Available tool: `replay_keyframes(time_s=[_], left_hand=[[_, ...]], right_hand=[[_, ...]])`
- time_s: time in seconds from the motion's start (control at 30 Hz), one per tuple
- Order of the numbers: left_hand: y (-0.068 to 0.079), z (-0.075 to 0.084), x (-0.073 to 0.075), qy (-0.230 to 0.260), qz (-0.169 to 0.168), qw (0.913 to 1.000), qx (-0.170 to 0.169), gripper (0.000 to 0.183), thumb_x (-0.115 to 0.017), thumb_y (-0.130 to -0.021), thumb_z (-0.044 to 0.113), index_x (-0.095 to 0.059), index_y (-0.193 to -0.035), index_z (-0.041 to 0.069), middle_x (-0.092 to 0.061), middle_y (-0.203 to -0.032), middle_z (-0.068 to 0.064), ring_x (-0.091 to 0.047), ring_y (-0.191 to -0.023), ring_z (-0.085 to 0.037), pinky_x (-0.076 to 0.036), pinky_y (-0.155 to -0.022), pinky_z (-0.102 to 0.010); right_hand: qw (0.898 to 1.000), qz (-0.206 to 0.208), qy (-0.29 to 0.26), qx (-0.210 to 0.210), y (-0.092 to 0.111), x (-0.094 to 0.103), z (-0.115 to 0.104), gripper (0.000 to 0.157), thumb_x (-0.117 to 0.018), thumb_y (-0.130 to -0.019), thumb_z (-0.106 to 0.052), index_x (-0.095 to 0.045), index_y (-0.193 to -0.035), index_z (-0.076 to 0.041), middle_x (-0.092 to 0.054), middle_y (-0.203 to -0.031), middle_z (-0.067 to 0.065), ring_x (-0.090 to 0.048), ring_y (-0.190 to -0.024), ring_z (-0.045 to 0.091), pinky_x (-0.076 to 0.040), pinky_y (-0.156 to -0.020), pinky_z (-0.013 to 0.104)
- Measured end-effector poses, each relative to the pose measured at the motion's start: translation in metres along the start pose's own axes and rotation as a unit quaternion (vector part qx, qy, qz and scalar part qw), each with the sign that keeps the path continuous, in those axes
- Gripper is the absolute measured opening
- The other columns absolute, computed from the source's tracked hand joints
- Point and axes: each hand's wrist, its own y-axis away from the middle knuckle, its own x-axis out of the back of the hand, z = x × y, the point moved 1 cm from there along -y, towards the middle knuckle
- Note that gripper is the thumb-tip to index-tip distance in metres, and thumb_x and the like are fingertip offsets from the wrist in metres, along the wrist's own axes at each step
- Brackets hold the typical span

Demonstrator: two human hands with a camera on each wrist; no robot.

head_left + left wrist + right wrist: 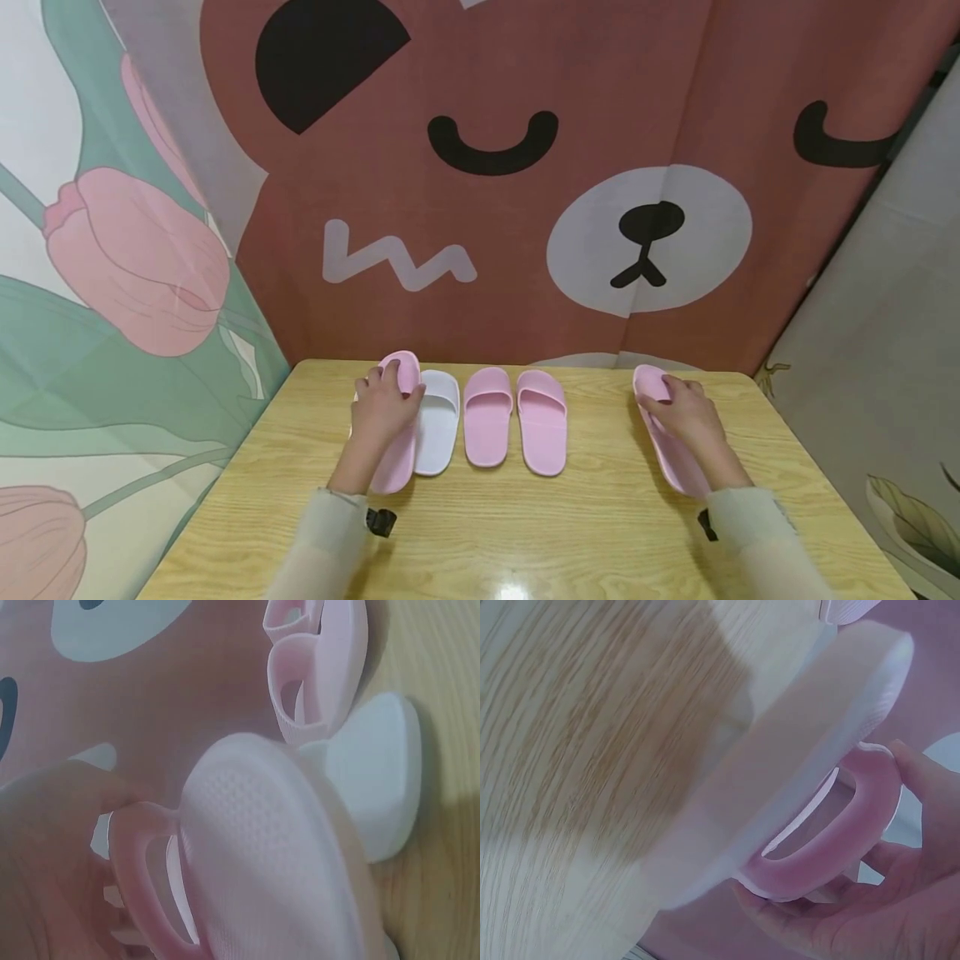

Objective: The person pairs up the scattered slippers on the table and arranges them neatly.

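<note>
Over the left part of the table, my left hand (381, 408) grips a pink slipper (396, 467) by its strap. Partly overlapped by that slipper is a white slipper (438, 442); a sliver of white also shows beyond the hand's left side. At the right, my right hand (688, 412) holds another pink slipper (678, 462) across its strap. The right wrist view shows this slipper (802, 727) tilted, its shadow on the wood. Between the hands, two pink slippers (487, 433) (543, 437) lie side by side, toes toward the back.
The slippers are on a light wood table (480, 533). A curtain with a brown bear print (510, 217) hangs along the back edge. Tulip-patterned fabric (142, 267) stands at the left, and pale fabric (877, 275) at the right.
</note>
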Motion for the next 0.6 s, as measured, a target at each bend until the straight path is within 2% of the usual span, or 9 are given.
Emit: replay_keyframes(time_s=[0.6], left_hand=[[-0.001,0.029,-0.018,0.019,0.007,0.9996,-0.019,0.076,-0.060,-0.092,0.054,-0.043,-0.149,0.008,-0.045,-0.141,-0.028,-0.043,-0.124,-0.049,-0.050,-0.087,-0.061]], right_hand=[[1.000,0.004,-0.005,-0.006,-0.003,-0.005,-0.008,0.090,-0.053,-0.098,-0.059,-0.025,-0.157,0.004,-0.026,-0.149,0.041,-0.034,-0.127,0.064,-0.033,-0.103,0.073]])
